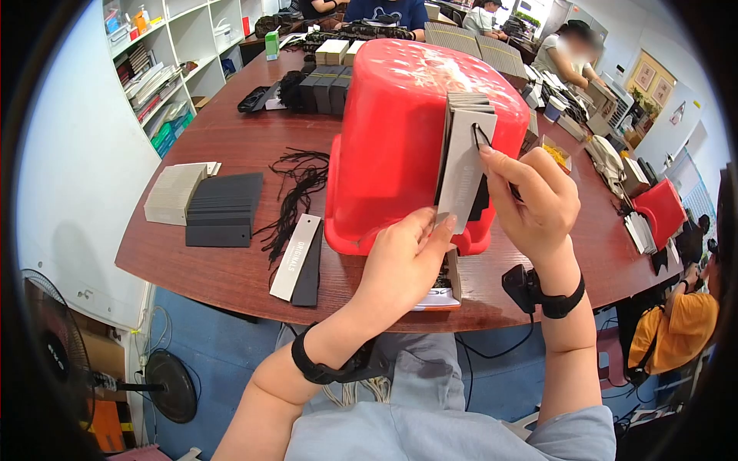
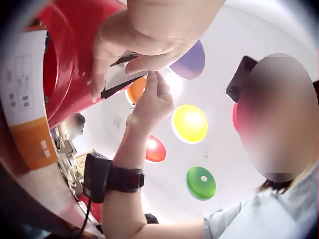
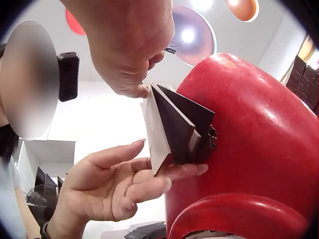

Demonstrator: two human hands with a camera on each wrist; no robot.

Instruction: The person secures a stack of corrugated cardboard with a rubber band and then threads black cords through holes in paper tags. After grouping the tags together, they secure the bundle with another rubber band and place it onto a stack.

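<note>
A grey hang tag [image 1: 463,165] with a hole near its top stands at the front of a bundle of tags against the upturned red tub [image 1: 384,138]. My left hand [image 1: 403,257] holds its lower end, thumb on the face; in the right wrist view that hand's fingers [image 3: 142,191] reach under the bottom edges of the spread tags [image 3: 172,117]. At the top, my right hand [image 1: 538,196] pinches a short black cord [image 1: 478,134] at the hole, thumb and forefinger together. From the left wrist, the right hand [image 2: 155,102] shows beyond the left hand [image 2: 159,30].
Left of the tub lie loose black cords [image 1: 301,180], a pale and a dark tag [image 1: 295,257], and stacks of grey tags [image 1: 175,192] and black tags [image 1: 223,203]. A printed box [image 1: 446,296] sits partly under the tub. A fan [image 1: 58,353] stands at left; other people sit beyond.
</note>
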